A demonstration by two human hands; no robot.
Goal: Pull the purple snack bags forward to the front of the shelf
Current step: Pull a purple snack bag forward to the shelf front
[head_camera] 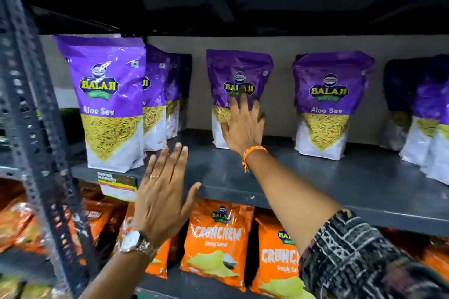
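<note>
Purple snack bags stand upright on a dark metal shelf (pixel 303 177). The right hand (pixel 244 126) reaches deep, fingers spread flat against the middle bag (pixel 239 73), not gripping it. Nearer the viewer and to its left, the left hand (pixel 161 195) hovers open at the shelf's front edge, beside the forward bag (pixel 110 102). Judged step: starting on the middle bag; next, curl fingers behind it and draw it forward.

Bare shelf (pixel 303 177) front; open gaps between upright purple bags (pixel 239 94)
</note>
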